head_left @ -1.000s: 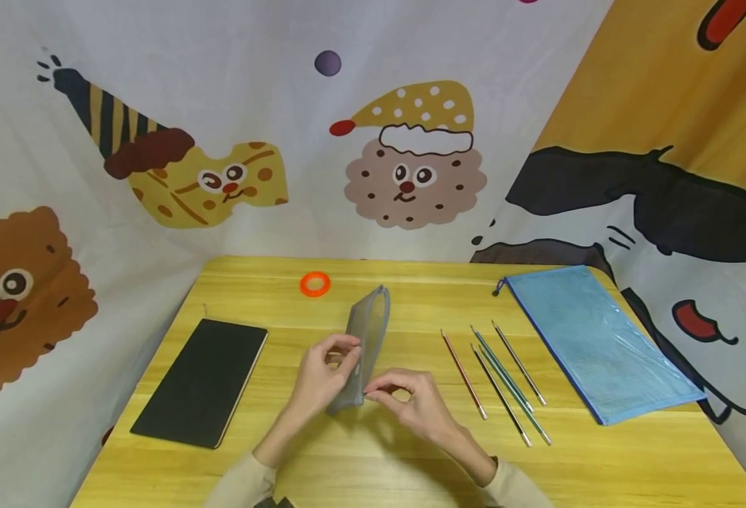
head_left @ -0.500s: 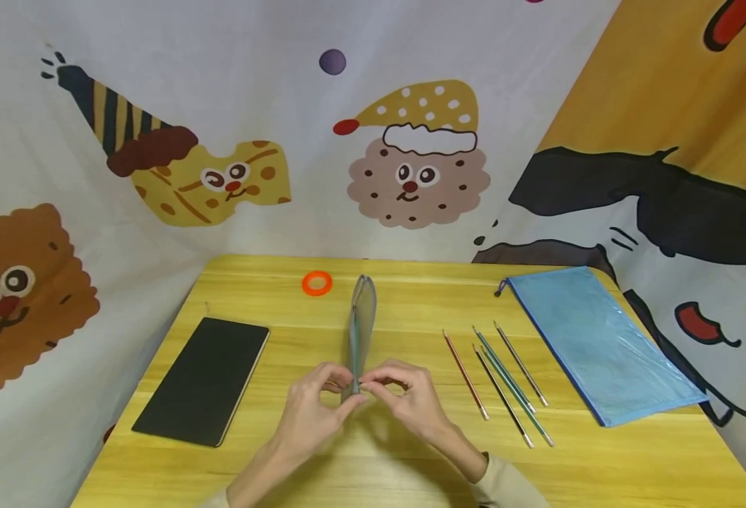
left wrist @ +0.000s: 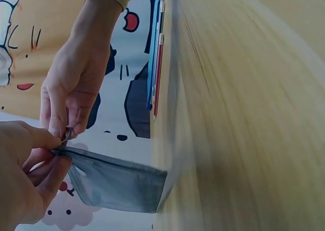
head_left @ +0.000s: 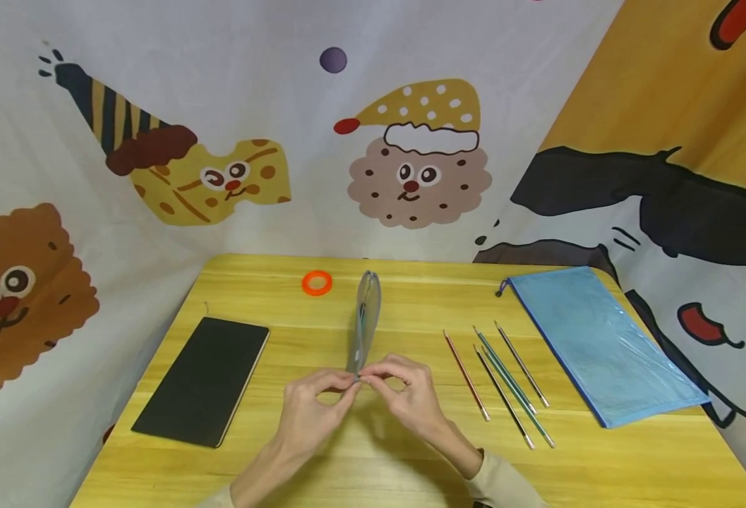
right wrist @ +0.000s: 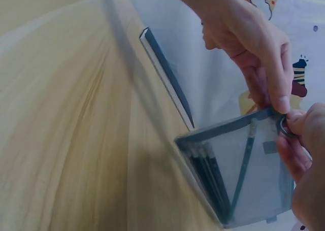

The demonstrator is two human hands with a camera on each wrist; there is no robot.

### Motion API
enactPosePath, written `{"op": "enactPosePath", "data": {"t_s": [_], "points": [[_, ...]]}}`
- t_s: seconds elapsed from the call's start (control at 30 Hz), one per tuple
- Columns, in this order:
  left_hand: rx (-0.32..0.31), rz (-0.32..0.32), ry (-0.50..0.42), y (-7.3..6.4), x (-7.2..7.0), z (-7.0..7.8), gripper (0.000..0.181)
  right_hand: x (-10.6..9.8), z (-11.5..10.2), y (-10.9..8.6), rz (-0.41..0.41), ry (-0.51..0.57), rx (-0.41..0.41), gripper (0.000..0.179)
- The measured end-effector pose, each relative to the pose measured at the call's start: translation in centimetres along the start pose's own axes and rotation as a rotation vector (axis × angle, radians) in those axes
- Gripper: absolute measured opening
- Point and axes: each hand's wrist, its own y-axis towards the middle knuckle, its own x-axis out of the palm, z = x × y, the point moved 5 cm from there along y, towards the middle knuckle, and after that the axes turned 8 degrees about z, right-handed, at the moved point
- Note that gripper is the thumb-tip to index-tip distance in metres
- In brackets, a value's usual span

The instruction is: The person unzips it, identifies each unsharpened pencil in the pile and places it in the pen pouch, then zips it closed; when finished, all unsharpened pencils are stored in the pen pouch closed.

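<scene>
A grey see-through zip pouch stands edge-on over the middle of the table, its mouth gaping upward in the head view. Several dark pencils show through its side in the right wrist view. My left hand pinches the pouch's near top corner between thumb and fingers. Close against it, my right hand pinches the ring-shaped zip pull at that same corner. The fingertips of both hands nearly meet there, partly hiding the zip's end.
A black notebook lies at the left. Behind the pouch is an orange ring. Several loose pencils lie right of my hands, with a blue zip bag beyond them. A printed cloth hangs behind the table.
The pouch has turned from slanting to edge-on, showing its mouth. My left hand has shifted from its side to the near corner. My right hand has moved slightly up and left.
</scene>
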Motion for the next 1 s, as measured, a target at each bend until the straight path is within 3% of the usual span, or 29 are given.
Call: {"op": "enactPosePath", "data": {"t_s": [0.23, 0.4, 0.6, 0.83, 1.0], "points": [[0.021, 0.028, 0.021, 0.0, -0.4, 0.0, 0.016, -0.2, 0.4, 0.5, 0.053, -0.084, -0.020, 0.016], [0.022, 0.022, 0.004, -0.3, -0.6, 0.1, 0.016, -1.5, 1.9, 1.2, 0.110, -0.173, 0.026, 0.018], [0.017, 0.027, -0.010, -0.7, -0.9, 0.1, 0.018, -2.9, 3.1, 2.3, 0.159, -0.252, 0.018, 0.018], [0.014, 0.012, -0.031, -1.3, -1.2, -0.2, 0.020, -3.8, 2.8, 3.2, 0.186, -0.280, 0.092, 0.014], [0.037, 0.000, -0.053, -1.7, -1.6, -0.2, 0.022, -4.3, 2.8, 3.8, 0.203, -0.292, 0.101, 0.012]]}}
